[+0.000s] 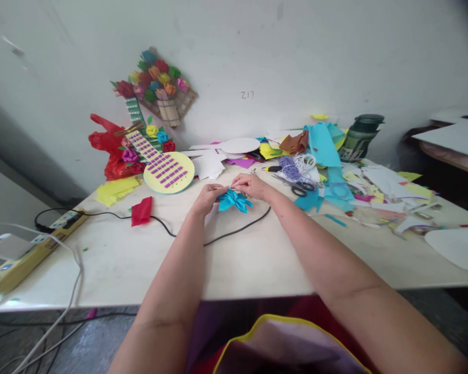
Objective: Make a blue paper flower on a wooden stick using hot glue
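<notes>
Between both hands (209,197) (252,186), blue flower (236,201), apparently pinched.

Number "217" (247,95), in thin reddish strokes, on the pale wall (315,57).

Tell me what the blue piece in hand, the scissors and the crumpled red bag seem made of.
Blue piece: probably matte paper or thin cloth, judging by its dull, soft folds.
Scissors: likely metal blades, thin and gray, with smooth black handles that look like plastic.
Crumpled red bag: apparently thin, glossy plastic film, given its shiny creases.
</notes>
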{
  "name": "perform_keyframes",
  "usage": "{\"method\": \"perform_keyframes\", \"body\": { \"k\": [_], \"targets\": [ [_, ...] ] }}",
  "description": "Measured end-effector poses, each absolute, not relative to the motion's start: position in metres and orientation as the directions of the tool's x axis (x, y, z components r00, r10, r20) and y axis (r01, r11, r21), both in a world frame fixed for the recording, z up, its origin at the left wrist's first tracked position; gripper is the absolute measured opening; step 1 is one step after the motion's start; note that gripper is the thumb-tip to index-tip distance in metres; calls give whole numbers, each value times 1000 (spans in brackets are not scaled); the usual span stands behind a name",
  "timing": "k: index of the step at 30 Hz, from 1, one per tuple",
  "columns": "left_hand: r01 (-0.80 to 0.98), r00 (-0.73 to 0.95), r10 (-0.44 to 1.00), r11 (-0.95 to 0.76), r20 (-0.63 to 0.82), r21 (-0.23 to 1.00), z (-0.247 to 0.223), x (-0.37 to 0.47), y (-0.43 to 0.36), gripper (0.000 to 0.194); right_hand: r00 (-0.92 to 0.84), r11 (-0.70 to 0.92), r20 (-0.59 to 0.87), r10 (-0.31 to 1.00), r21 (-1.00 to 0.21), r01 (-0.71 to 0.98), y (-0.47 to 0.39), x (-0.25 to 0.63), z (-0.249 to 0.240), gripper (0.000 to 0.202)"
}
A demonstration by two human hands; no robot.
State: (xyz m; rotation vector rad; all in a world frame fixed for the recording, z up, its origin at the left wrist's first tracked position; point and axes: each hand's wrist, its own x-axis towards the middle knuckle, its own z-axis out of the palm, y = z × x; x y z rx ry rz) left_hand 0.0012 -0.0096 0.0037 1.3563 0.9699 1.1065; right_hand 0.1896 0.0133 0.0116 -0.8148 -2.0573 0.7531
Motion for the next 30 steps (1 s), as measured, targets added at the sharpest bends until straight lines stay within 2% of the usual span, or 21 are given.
{"method": "perform_keyframes", "body": {
  "k": [6, 14, 24, 30],
  "targets": [
    [-22, 237, 967, -89, 91, 996, 3, 0, -9, 40, -533, 603, 415, 737, -760, 243, 19, 194, 8, 17],
    [-16, 241, 968, -75, 77, 997, 2, -1, -9, 39, -526, 628, 439, 729, -734, 258, 20, 196, 6, 18],
    [-10, 247, 962, -119, 118, 993, 8, 1, -11, 36, -577, 698, 455, 678, -645, 311, 28, 199, 1, 14],
    [-12, 244, 966, -88, 88, 996, 9, 0, -13, 34, -562, 748, 513, 649, -563, 351, 32, 196, -3, 14]
  ]
}}
